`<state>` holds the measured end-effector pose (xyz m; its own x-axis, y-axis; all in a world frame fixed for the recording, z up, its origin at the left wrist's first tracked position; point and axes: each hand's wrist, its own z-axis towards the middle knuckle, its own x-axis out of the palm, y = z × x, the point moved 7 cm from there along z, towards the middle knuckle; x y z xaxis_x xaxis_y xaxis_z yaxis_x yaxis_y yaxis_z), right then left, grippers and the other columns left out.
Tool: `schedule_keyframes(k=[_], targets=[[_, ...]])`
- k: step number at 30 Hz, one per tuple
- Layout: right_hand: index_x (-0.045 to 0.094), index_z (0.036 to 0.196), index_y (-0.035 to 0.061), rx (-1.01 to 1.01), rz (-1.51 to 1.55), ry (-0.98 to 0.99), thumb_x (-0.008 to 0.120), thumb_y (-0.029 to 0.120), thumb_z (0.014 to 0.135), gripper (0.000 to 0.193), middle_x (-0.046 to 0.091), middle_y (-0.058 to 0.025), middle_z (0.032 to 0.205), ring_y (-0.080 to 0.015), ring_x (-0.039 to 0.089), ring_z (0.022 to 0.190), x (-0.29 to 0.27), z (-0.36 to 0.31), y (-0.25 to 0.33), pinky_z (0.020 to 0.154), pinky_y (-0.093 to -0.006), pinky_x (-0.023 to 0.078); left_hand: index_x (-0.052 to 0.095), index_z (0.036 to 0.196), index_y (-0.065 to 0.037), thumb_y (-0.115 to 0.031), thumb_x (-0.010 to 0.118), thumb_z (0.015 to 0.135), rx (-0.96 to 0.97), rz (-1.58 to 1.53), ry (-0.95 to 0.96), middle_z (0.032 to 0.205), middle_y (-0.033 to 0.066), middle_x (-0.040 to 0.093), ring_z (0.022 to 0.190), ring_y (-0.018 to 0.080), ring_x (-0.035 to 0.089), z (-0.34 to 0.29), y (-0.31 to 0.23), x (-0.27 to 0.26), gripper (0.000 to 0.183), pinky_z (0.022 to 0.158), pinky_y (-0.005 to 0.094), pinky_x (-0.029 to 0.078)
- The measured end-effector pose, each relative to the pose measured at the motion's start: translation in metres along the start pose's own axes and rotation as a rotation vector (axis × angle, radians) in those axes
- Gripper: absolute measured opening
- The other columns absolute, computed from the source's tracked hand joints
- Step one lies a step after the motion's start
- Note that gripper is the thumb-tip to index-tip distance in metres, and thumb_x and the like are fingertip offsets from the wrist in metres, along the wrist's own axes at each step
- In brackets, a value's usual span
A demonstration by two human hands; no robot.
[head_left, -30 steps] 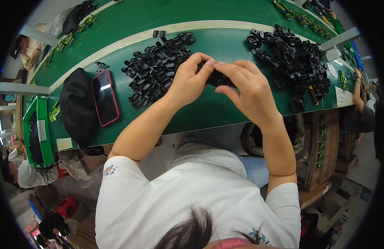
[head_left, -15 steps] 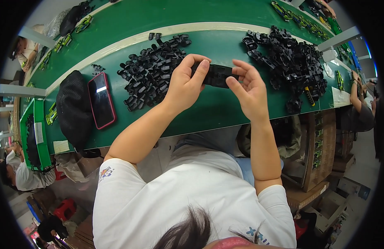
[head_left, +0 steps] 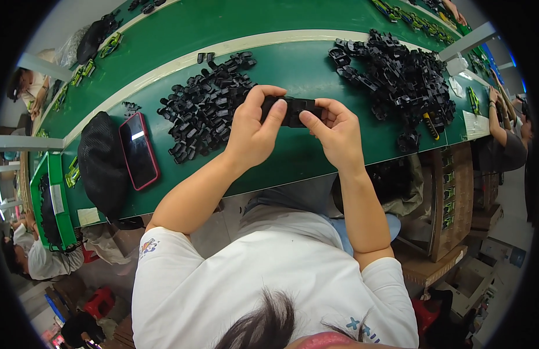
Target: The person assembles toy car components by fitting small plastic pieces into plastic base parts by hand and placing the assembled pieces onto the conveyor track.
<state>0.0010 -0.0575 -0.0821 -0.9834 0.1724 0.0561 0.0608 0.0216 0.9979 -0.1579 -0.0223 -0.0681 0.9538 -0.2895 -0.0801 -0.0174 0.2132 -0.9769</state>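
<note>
A black moulded plastic part (head_left: pixel 294 112) is held level over the green table, between my two hands. My left hand (head_left: pixel 253 125) is closed on its left end, thumb on top. Around its right end my right hand (head_left: pixel 334 129) is also closed, with the thumb pressing the near face. Just beyond my left hand spreads a heap of small black plastic pieces (head_left: pixel 194 110). Farther right lies a taller pile of larger black plastic parts (head_left: pixel 397 75). My fingers hide much of the held part.
A red-cased phone (head_left: pixel 139 151) and a black mesh bag (head_left: pixel 100 166) lie at the left, by a green bin (head_left: pixel 59 203). A yellow-and-black tool (head_left: pixel 431 126) rests at the right pile's near edge. Other people sit at both sides. Cardboard boxes (head_left: pixel 453 203) stand below the table, right.
My right hand's fingers, spread before, have closed onto the right end of the black part. Both hands and the part have shifted slightly left in the picture.
</note>
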Motion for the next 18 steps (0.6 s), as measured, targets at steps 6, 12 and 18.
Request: schedule_keyframes(k=[6, 12, 18], targets=[[0.061, 0.101, -0.0061, 0.092, -0.021, 0.072, 0.075, 0.013, 0.079, 0.032, 0.064, -0.0045, 0.078, -0.0063, 0.056, 0.066, 0.001, 0.004, -0.003, 0.058, -0.02, 0.045, 0.054, 0.104, -0.002, -0.017, 0.053, 0.096, -0.156, -0.161, 0.024, 0.066, -0.0007, 0.052, 0.053, 0.0052, 0.045, 0.004, 0.011, 0.002, 0.017, 0.049, 0.0218, 0.035], [0.06, 0.101, -0.006, 0.101, -0.067, 0.058, 0.075, 0.01, 0.078, 0.032, 0.064, -0.0045, 0.078, -0.0067, 0.057, 0.068, 0.004, 0.008, -0.005, 0.059, -0.0204, 0.045, 0.054, 0.106, 0.0, -0.012, 0.056, 0.093, 0.0, 0.053, -0.014, 0.07, 0.0049, 0.058, 0.059, 0.0105, 0.053, 0.003, 0.002, -0.004, 0.019, 0.054, 0.025, 0.042], [0.06, 0.098, -0.0058, 0.008, -0.051, 0.054, 0.075, 0.008, 0.077, 0.03, 0.063, -0.003, 0.076, -0.0058, 0.056, 0.067, -0.012, 0.001, 0.009, 0.056, -0.0202, 0.044, 0.05, 0.114, 0.001, -0.011, 0.069, 0.081, 0.198, 0.146, 0.102, 0.08, 0.0093, 0.063, 0.065, 0.0149, 0.06, -0.001, -0.026, 0.01, 0.04, 0.061, 0.0272, 0.048]])
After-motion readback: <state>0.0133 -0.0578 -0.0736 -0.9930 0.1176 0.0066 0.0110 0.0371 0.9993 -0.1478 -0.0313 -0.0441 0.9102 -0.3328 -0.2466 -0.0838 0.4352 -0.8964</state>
